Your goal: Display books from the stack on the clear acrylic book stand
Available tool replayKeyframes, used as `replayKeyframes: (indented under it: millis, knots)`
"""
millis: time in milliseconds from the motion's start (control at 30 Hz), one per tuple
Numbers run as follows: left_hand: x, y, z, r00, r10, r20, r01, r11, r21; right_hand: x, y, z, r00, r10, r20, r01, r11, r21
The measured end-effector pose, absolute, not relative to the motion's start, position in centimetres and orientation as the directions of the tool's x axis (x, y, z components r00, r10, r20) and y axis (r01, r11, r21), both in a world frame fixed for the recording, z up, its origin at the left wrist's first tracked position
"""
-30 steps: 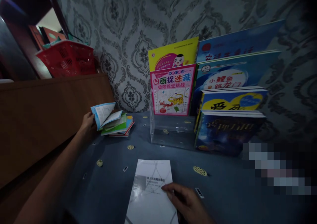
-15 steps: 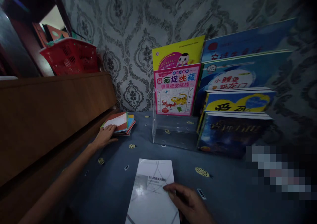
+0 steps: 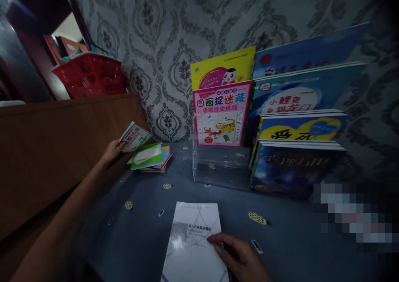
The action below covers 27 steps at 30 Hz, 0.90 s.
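My left hand (image 3: 112, 151) is closed on the edge of a thin colourful picture book (image 3: 136, 136), holding it tilted above a small stack of books. Topmost on that stack lies a green-covered book (image 3: 148, 155) with a pale panel. At the bottom centre is a white booklet (image 3: 195, 253) with grey lines and dark printed characters. The curled fingers of my right hand (image 3: 238, 255) hold its right edge, with fingertips on the cover.
A clear acrylic stand (image 3: 218, 165) holds a pink-bordered picture book (image 3: 222, 114), a yellow book (image 3: 222, 68) and several blue books. A wooden ledge (image 3: 71, 149) at left carries a red basket (image 3: 90, 74). A patterned dark cloth (image 3: 140, 240) covers the surface.
My left hand has lifted the colourful picture book off the stack, up and to the left; a green cover now shows there. My right hand stays at the white booklet.
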State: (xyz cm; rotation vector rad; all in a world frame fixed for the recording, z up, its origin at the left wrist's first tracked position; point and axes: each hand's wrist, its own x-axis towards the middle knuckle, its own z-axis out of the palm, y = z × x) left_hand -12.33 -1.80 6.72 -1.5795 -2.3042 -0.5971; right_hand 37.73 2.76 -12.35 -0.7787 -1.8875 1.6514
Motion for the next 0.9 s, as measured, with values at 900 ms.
replayKeyframes:
  millis: [900]
  knots:
    - [-8.3,-2.1,5.5,-0.159,0.969,0.189,0.983,0.174,-0.062,38.0,2.2,-12.4,-0.662,0.749,-0.013,0.125,0.093,-0.988]
